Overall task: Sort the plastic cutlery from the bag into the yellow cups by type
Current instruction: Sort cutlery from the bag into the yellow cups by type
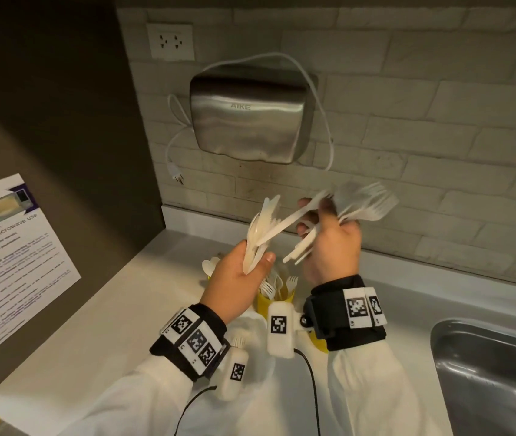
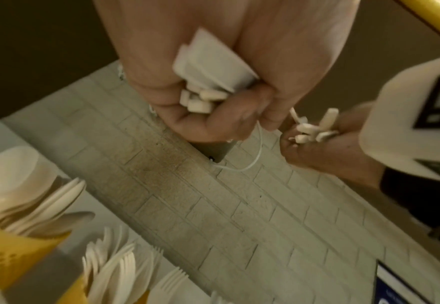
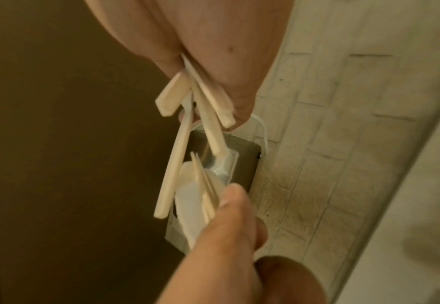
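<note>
White plastic cutlery [image 1: 263, 228], thin, flat-handled

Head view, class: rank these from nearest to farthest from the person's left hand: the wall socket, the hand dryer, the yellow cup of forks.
From the left hand:
1. Yellow cup of forks, just right of it, on the counter below.
2. Hand dryer, on the wall above.
3. Wall socket, highest, upper left.

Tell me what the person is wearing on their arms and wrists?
White sleeves cover both arms. Each wrist has a black band with white squares printed in black-and-white square codes. A small white camera box, also with a code, hangs under each wrist, and a thin black cable trails from it. The hands are bare.
</note>
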